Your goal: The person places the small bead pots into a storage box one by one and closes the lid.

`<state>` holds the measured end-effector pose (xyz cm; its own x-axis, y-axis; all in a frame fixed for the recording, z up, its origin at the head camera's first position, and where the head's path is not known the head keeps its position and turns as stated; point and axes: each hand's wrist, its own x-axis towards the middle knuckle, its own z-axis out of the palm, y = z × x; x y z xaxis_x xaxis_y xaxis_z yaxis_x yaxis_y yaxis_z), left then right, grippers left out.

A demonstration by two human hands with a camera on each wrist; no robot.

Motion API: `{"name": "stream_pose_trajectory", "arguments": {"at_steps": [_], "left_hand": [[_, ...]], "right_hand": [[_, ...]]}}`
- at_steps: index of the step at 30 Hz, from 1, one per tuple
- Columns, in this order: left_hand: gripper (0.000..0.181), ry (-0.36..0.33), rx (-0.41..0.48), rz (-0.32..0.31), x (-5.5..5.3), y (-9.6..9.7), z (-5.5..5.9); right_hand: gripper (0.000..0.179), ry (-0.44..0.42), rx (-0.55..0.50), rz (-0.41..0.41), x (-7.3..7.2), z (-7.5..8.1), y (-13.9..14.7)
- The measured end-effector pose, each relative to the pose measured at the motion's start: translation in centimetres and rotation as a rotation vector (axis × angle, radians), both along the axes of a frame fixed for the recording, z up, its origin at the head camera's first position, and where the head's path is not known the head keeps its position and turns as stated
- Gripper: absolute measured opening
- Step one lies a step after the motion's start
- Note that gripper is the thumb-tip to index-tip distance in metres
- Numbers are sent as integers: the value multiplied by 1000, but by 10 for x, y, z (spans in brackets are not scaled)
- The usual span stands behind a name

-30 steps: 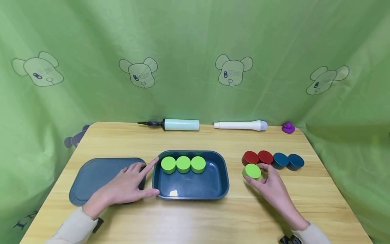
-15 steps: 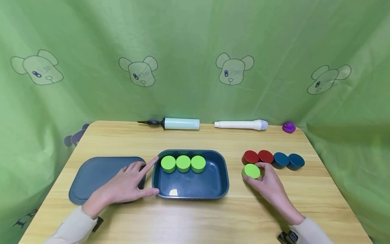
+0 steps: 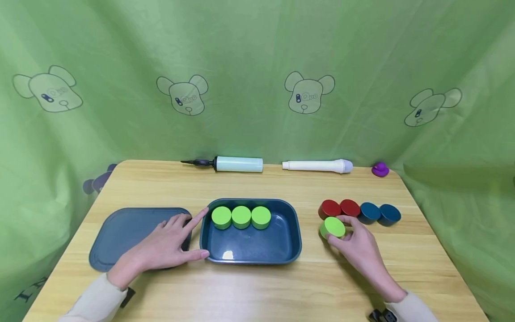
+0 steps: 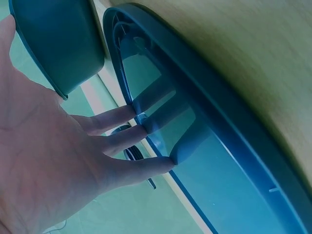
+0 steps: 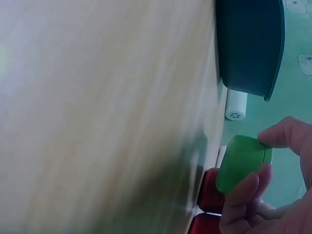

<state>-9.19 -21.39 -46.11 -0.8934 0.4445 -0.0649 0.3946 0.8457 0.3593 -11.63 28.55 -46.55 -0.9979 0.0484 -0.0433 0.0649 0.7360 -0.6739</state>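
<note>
My right hand (image 3: 359, 243) pinches a short green cylinder (image 3: 334, 227) between thumb and fingers, just in front of two red cylinders (image 3: 330, 209). In the right wrist view, a thin seam runs round the green cylinder (image 5: 242, 161) near the fingertips. My left hand (image 3: 170, 241) lies with fingers spread, its thumb and index fingertips at the left rim of the dark blue box (image 3: 257, 250). The other fingertips touch the blue lid (image 3: 128, 232) beside it, as the left wrist view shows. Three green cylinders (image 3: 241, 217) stand in a row along the box's far side.
Two blue cylinders (image 3: 389, 214) continue the row right of the red ones. Along the table's back edge lie a light blue hand pump (image 3: 239, 164), a white microphone-shaped object (image 3: 317, 166) and a small purple duck-like toy (image 3: 380, 169). A green curtain (image 3: 249, 44) hangs behind.
The green cylinder in my right hand tilts slightly, its top turning a little. Otherwise both hands, the box and the lid keep their places.
</note>
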Motion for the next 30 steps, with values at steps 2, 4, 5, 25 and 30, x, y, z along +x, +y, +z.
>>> {"name": "stream_pose_trajectory", "arguments": {"at_steps": [2, 4, 5, 25, 30], "left_hand": [[104, 0, 2, 3, 0, -1, 0], [105, -1, 3, 6, 0, -1, 1], [105, -1, 2, 7, 0, -1, 1], [105, -2, 4, 3, 0, 0, -3], [105, 12, -2, 5, 0, 0, -2]], "right_hand": [[69, 33, -10, 20, 0, 1, -2], [69, 69, -19, 38, -1, 3, -5], [69, 86, -24, 47, -1, 4, -6], [53, 257, -121, 166, -16, 27, -35], [51, 285, -123, 211, -21, 32, -50]]}}
